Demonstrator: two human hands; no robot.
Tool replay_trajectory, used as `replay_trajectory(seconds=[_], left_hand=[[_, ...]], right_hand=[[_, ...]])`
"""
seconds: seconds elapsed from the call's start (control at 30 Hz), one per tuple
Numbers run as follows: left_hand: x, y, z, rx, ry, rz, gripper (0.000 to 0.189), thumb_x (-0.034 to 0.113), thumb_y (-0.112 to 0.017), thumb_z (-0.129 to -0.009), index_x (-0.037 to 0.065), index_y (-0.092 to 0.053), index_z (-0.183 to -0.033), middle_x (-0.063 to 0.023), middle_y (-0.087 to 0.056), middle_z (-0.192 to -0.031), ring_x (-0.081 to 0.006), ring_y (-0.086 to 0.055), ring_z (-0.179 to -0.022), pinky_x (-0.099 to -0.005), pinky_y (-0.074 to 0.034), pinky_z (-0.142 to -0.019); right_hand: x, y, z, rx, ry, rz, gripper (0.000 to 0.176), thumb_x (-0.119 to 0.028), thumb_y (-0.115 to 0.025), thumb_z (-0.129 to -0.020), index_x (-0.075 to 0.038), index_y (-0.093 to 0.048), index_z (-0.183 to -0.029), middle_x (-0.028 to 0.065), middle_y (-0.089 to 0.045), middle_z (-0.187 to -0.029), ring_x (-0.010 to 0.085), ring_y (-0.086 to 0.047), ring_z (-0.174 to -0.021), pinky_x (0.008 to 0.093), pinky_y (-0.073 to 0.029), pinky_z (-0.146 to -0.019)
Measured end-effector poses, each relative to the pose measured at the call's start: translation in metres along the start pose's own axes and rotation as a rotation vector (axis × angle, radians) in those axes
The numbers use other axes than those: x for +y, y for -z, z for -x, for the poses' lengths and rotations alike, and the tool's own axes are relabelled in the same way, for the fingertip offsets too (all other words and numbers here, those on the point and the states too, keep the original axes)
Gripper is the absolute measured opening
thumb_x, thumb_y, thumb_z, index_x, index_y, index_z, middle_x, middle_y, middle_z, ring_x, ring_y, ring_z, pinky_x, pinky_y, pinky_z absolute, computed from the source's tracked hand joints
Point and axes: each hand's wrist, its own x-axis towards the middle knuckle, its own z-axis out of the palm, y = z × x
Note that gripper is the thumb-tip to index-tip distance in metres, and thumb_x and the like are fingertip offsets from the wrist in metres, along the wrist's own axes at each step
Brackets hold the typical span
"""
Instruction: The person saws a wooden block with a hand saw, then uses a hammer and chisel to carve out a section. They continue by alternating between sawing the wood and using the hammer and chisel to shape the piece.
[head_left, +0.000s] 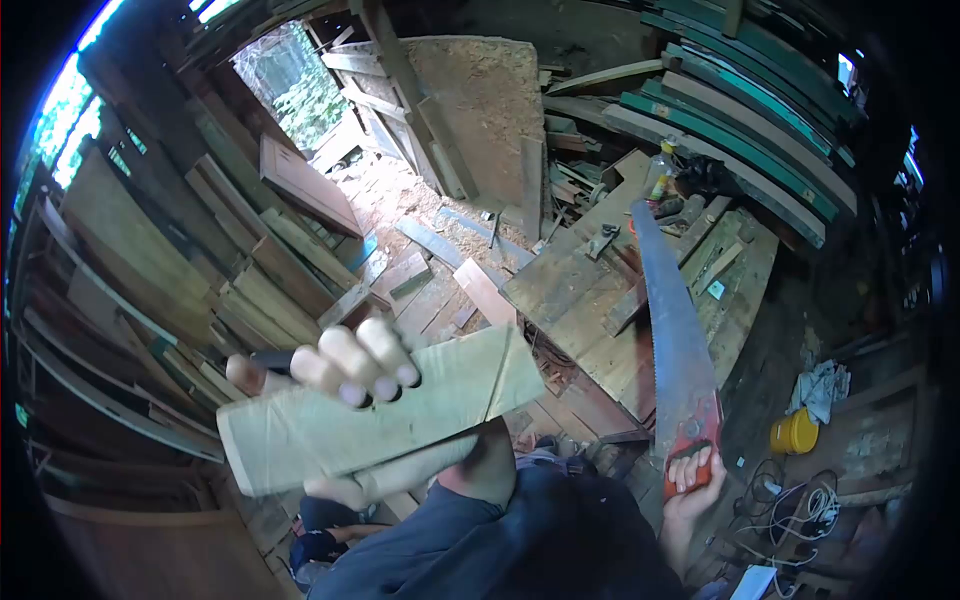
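My left hand point(365, 362) is closed around a short, pale wooden board point(410, 400), raised in front of my body. Its fingers curl over the upper edge and the thumb lies along the lower side. A dark slanted line crosses the board near its right end. On the right, my right hand point(692, 485) grips the red handle of a handsaw point(678, 320). The long grey blade points away from me, over the side of a wooden worktable point(570, 290). Board and blade are apart.
Boards point(140, 260) lean along the left wall. Green-edged planks point(740, 140) are stacked at the back right. A bottle point(660, 170) and wood pieces lie on the worktable. Offcuts cover the floor. At right are a yellow container point(794, 432) and tangled white cable point(815, 512).
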Motion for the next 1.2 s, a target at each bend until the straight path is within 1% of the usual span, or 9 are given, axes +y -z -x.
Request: replay_trajectory(seconds=[0.13, 0.3, 0.4, 0.43, 0.77, 0.83, 0.87, 0.97, 1.2], left_hand=[[-0.002, -0.004, 0.017, 0.039, -0.131, -0.139, 0.082, 0.056, -0.064, -0.086, 0.009, -0.032, -0.146, -0.0064, -0.046, -0.101, -0.0190, -0.047, -0.085, -0.0351, -0.040, -0.071], [-0.014, -0.022, 0.057, -0.036, 0.122, 0.038, 0.080, 0.051, -0.068, -0.084, 0.010, -0.036, -0.145, -0.0111, -0.046, -0.115, -0.0257, -0.046, -0.106, -0.0432, -0.041, -0.087], [-0.024, -0.017, 0.095, -0.169, 0.176, -0.006, 0.087, 0.059, -0.072, -0.079, 0.018, -0.037, -0.146, -0.0130, -0.045, -0.126, -0.0318, -0.042, -0.120, -0.0496, -0.039, -0.100], [-0.022, 0.005, 0.107, -0.226, 0.244, 0.005, 0.107, 0.058, -0.080, -0.072, 0.026, -0.019, -0.154, -0.0142, -0.043, -0.123, -0.0307, -0.040, -0.118, -0.0507, -0.040, -0.093], [0.036, 0.073, 0.132, -0.166, 0.562, -0.806, 0.133, 0.051, -0.085, -0.069, 0.011, 0.010, -0.153, -0.0136, -0.048, -0.113, -0.0220, -0.056, -0.096, -0.0359, -0.052, -0.084], [0.040, 0.082, 0.127, -0.163, 0.745, -0.892, 0.138, 0.049, -0.086, -0.067, 0.013, 0.014, -0.153, -0.0114, -0.048, -0.113, -0.0204, -0.056, -0.094, -0.0360, -0.052, -0.085], [0.039, 0.097, 0.129, -0.182, 0.732, -0.892, 0.133, 0.042, -0.085, -0.071, 0.014, 0.016, -0.153, -0.0117, -0.048, -0.115, -0.0214, -0.056, -0.099, -0.0379, -0.049, -0.090], [0.013, 0.123, 0.143, -0.002, 0.724, -1.063, 0.135, 0.047, -0.083, -0.071, 0.005, 0.017, -0.152, -0.0126, -0.056, -0.103, -0.0204, -0.057, -0.088, -0.0345, -0.047, -0.083], [-0.104, 0.219, 0.243, 0.061, 0.872, -1.193, 0.120, 0.007, -0.081, -0.072, 0.004, 0.008, -0.153, -0.0151, -0.060, -0.112, -0.0242, -0.059, -0.106, -0.0369, -0.042, -0.100]], right_hand=[[-0.004, -0.057, -0.004, -0.091, 0.008, 0.306, 0.016, -0.018, -0.050, -0.098, -0.003, -0.053, -0.102, -0.0059, -0.039, -0.061, 0.0026, -0.033, -0.045, 0.0197, -0.028, -0.042], [-0.023, -0.143, -0.027, -0.452, 0.118, 0.479, 0.068, -0.021, -0.051, -0.095, -0.003, -0.022, -0.154, -0.0037, -0.050, -0.083, 0.0000, -0.035, -0.051, 0.0182, -0.028, -0.042], [-0.023, -0.151, -0.037, -0.494, 0.132, 0.469, 0.069, -0.032, -0.053, -0.096, -0.004, -0.025, -0.154, -0.0068, -0.040, -0.072, 0.0013, -0.035, -0.054, 0.0169, -0.033, -0.051], [-0.023, -0.148, -0.041, -0.529, 0.100, 0.451, 0.074, -0.032, -0.061, -0.094, -0.005, -0.026, -0.154, -0.0086, -0.037, -0.068, 0.0012, -0.042, -0.060, 0.0162, -0.036, -0.059], [0.018, -0.161, -0.076, -0.414, -0.208, 0.392, 0.081, -0.005, -0.071, -0.088, -0.009, -0.025, -0.154, -0.0066, -0.051, -0.096, 0.0004, -0.049, -0.076, 0.0160, -0.040, -0.067], [0.043, -0.155, -0.090, -0.355, -0.132, 0.502, 0.056, -0.008, -0.071, -0.089, -0.004, -0.048, -0.140, -0.0054, -0.053, -0.081, 0.0008, -0.048, -0.065, 0.0169, -0.039, -0.058], [0.051, -0.151, -0.101, -0.364, -0.171, 0.451, 0.016, -0.012, -0.069, -0.091, -0.003, -0.060, -0.101, -0.0041, -0.050, -0.065, 0.0014, -0.044, -0.052, 0.0192, -0.035, -0.047], [0.060, -0.141, -0.131, -0.378, -0.184, 0.408, 0.017, -0.018, -0.061, -0.095, -0.004, -0.052, -0.093, -0.0020, -0.048, -0.060, 0.0019, -0.039, -0.043, 0.0199, -0.030, -0.039], [0.104, -0.085, -0.149, -0.418, 0.228, 1.089, 0.020, -0.019, -0.063, -0.085, -0.001, -0.055, -0.084, 0.0067, -0.050, -0.062, 0.0213, -0.053, -0.052, 0.0333, -0.043, -0.051]])
